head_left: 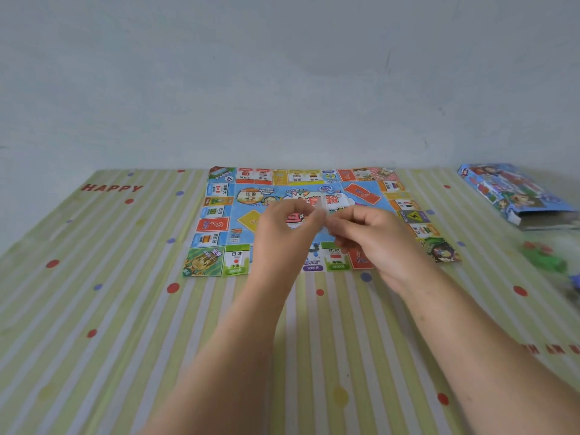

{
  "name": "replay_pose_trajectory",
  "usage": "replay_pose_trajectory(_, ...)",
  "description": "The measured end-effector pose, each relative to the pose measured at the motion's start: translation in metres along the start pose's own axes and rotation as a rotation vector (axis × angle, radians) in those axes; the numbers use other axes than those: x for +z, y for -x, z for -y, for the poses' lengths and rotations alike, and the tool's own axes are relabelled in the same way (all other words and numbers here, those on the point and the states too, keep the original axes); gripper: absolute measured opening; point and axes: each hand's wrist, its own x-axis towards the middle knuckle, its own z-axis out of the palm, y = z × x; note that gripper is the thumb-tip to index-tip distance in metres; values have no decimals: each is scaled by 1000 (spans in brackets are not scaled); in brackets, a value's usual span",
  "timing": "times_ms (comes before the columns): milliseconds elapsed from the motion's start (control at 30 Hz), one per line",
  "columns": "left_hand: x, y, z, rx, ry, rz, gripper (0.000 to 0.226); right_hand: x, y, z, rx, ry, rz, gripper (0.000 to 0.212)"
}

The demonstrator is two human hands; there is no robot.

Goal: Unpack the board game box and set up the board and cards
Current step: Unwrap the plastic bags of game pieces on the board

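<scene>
A colourful paper game board (219, 215) lies unfolded flat on the striped cloth, near the wall. Both of my hands hover above its middle. My left hand (282, 233) and my right hand (370, 237) pinch a small, pale, see-through item (323, 211) between their fingertips; it is blurred and I cannot tell what it is. The blue game box (514, 193) lies open at the far right. The hands hide the board's centre and part of its near edge.
A striped green and white cloth (125, 309) with dots and the word HAPPY covers the surface. Green and red small pieces (544, 255) lie blurred at the right edge, below the box. A pale wall (282, 89) rises right behind the board.
</scene>
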Motion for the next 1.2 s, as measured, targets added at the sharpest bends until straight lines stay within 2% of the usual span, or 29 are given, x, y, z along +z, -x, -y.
replay_pose_trajectory(133, -1, -2, 1, 6, -13, 52, 16, 2, 1, 3, 25, 27, -15, 24)
replay_pose_trajectory(267, -2, -4, 1, 17, -20, 90, 17, 2, 2, 3, 46, 30, -12, 26)
replay_pose_trajectory(467, 1, -5, 2, 2, -64, 148, 19, 3, 2, 3, 65, -21, -24, 17)
replay_pose_trajectory(567, 3, -8, 6, 81, -156, 115, 21, 8, 2, 4, 67, -89, -63, 15)
replay_pose_trajectory(700, 6, -9, 10, 130, -242, 45, 19, 13, -2, 3, 110, -62, -168, 14)
replay_pose_trajectory(833, 11, -6, 9, 179, -321, 82, 15, 6, -6, 1, 114, -2, -254, 10)
replay_pose_trajectory(933, 11, -4, 6, 169, -230, 124, 16, 4, -7, 0, 8, -16, -270, 3)
replay_pose_trajectory(1100, 2, -3, -2, -56, 132, 157, 10, -6, -9, 1, -54, -234, -212, 16)
replay_pose_trajectory(1200, 1, -5, 1, -151, 216, 237, 38, -15, -9, 3, -30, -436, -98, 22)
